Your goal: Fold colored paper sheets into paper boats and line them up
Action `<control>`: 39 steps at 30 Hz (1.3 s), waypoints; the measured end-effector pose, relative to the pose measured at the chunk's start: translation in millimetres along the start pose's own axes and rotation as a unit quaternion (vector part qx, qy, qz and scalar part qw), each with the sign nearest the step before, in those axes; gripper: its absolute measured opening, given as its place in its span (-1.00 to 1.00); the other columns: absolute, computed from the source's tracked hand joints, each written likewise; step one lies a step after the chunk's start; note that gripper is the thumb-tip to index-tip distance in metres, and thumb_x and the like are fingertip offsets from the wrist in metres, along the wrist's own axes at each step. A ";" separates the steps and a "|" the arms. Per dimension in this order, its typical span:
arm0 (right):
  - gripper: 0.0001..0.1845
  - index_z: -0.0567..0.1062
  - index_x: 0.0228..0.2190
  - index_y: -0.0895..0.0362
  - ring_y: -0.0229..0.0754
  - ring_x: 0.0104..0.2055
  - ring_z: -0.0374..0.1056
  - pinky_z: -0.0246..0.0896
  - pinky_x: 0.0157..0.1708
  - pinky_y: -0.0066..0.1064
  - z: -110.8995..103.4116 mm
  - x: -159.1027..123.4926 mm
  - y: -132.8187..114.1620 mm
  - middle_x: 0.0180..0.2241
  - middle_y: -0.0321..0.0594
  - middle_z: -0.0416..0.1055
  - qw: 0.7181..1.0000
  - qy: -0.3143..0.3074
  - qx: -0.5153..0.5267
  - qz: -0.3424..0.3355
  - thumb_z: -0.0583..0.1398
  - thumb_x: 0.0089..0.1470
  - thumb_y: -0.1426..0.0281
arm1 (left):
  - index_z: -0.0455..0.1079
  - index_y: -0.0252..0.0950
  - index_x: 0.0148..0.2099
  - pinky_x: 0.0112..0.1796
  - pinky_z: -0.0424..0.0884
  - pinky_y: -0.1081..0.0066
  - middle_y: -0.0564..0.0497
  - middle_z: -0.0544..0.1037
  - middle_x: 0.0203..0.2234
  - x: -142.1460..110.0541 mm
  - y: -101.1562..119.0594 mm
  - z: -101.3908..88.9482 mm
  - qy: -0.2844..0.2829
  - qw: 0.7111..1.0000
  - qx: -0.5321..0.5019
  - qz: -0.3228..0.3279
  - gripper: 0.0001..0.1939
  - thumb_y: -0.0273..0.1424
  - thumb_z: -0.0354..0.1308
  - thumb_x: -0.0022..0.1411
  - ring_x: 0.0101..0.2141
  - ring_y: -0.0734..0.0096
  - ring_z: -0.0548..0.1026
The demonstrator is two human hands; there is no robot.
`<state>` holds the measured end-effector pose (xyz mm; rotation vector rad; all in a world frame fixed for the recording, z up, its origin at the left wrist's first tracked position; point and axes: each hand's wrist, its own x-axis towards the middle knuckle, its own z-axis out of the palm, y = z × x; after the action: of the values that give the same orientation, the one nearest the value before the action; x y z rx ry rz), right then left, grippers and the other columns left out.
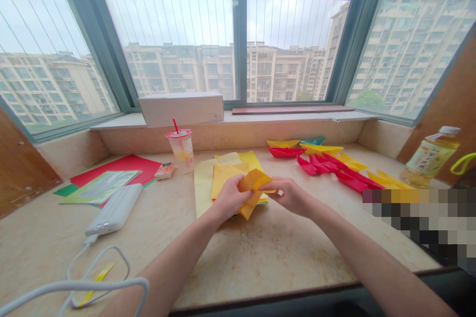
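Both my hands hold a folded orange-yellow paper (253, 184) a little above the stone counter (260, 252). My left hand (229, 199) grips its left side with fingers wrapped round it. My right hand (290, 195) pinches the paper's upper right edge. Under the hands lies a stack of yellow paper sheets (217, 178). To the right, several finished folded paper boats (323, 158) in red, yellow and teal lie in a row.
A plastic cup with a red straw (181, 148) stands behind the stack. Red and green sheets (122, 171), a white power bank (114, 210) with cable lie left. A white box (182, 108) sits on the sill. A bottle (429, 156) stands at right.
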<state>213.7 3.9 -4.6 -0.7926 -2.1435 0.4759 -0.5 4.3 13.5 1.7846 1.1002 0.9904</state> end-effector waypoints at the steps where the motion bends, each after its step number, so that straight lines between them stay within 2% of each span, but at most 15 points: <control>1: -0.72 0.61 -0.18 0.04 -0.14 -0.20 0.47 0.38 -0.27 -0.36 -1.1 -0.3 -2.3 -0.16 -0.17 0.56 1.000 -0.004 -0.007 0.004 0.18 0.13 0.52 | 0.43 -0.38 -0.24 -0.40 0.32 0.45 -0.02 0.53 -0.40 0.1 0.3 -0.3 0.005 1.000 -0.003 -0.003 -0.72 -0.31 0.27 0.02 -0.38 0.32 0.48; 6: -0.73 0.59 -0.14 0.05 -0.09 -0.11 0.45 0.36 -0.12 -0.27 -8.0 -0.1 -11.6 -0.13 -0.13 0.54 0.998 -0.042 -0.041 0.002 0.11 0.26 0.32 | 0.43 -0.39 -0.21 -0.38 0.34 0.44 -0.03 0.54 -0.38 0.0 0.2 -0.5 0.004 0.999 -0.028 -0.015 -0.70 -0.30 0.27 0.03 -0.37 0.33 0.48; 10: -0.53 0.61 -0.24 0.09 -0.10 -0.17 0.45 0.35 -0.11 -0.26 -8.4 1.2 -11.1 -0.24 -0.12 0.53 0.998 -0.038 -0.044 0.006 -0.06 0.35 0.25 | 0.43 -0.39 -0.20 -0.38 0.34 0.44 -0.05 0.55 -0.36 -0.5 -0.6 1.5 -0.003 0.999 -0.046 -0.026 -0.66 -0.27 0.30 0.01 -0.36 0.32 0.49; 15: -0.65 0.60 -0.32 0.11 -0.12 -0.23 0.43 0.36 -0.22 -0.30 -3.6 2.4 -11.0 -0.29 -0.13 0.50 0.999 0.006 -0.043 0.006 0.05 0.30 0.30 | 0.43 -0.37 -0.22 -0.38 0.33 0.44 -0.01 0.53 -0.40 -0.1 1.3 4.1 0.009 0.998 -0.056 -0.019 -0.60 -0.18 0.34 -0.01 -0.39 0.35 0.46; 18: -0.77 0.59 -0.22 0.07 -0.11 -0.16 0.44 0.36 -0.14 -0.28 1.0 3.5 -10.8 -0.20 -0.13 0.50 0.999 0.045 -0.022 -0.005 0.12 0.25 0.38 | 0.43 -0.37 -0.20 -0.36 0.34 0.44 -0.02 0.53 -0.38 -0.4 2.4 5.9 0.010 0.997 -0.071 -0.006 -0.57 -0.14 0.34 0.00 -0.37 0.35 0.47; 24: -0.77 0.58 -0.18 0.03 -0.10 -0.12 0.44 0.37 -0.09 -0.22 6.9 5.3 -4.9 -0.18 -0.15 0.50 0.994 0.111 -0.006 0.002 0.16 0.17 0.47 | 0.42 -0.36 -0.06 -0.29 0.38 0.39 -0.08 0.54 -0.27 -4.1 5.6 12.7 -0.020 0.996 -0.084 0.006 -0.56 -0.13 0.25 0.13 -0.29 0.29 0.49; 34: -0.88 0.59 -0.28 0.04 -0.08 -0.15 0.41 0.35 -0.09 -0.21 5.3 6.3 -8.1 -0.23 -0.16 0.48 0.989 0.141 -0.012 0.028 0.23 0.16 0.35 | 0.36 -0.31 0.07 -0.10 0.38 0.32 -0.11 0.54 -0.10 -8.7 12.3 12.6 -0.084 0.992 -0.079 0.047 -0.55 -0.18 0.19 0.21 -0.11 0.20 0.48; 36: -0.85 0.59 -0.28 0.05 -0.08 -0.14 0.40 0.33 -0.07 -0.21 5.1 6.5 -7.7 -0.22 -0.15 0.47 0.990 0.139 -0.010 0.034 0.20 0.19 0.32 | 0.38 -0.31 0.03 -0.11 0.38 0.34 -0.09 0.54 -0.12 -8.5 13.3 13.9 -0.076 0.992 -0.080 0.052 -0.60 -0.15 0.09 0.29 -0.12 0.23 0.48; 39: -0.79 0.58 -0.27 0.06 -0.07 -0.10 0.38 0.32 -0.05 -0.20 4.6 6.7 -6.1 -0.18 -0.12 0.46 0.990 0.137 -0.006 0.043 0.16 0.22 0.27 | 0.43 -0.33 -0.17 -0.22 0.38 0.36 -0.06 0.54 -0.28 -6.6 10.6 16.1 -0.035 0.997 -0.050 0.041 -0.63 -0.14 -0.04 0.34 -0.26 0.28 0.47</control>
<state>204.5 3.6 -0.3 -0.9051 -1.8653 0.3744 15.1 -8.7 15.7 1.7819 0.9243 1.0073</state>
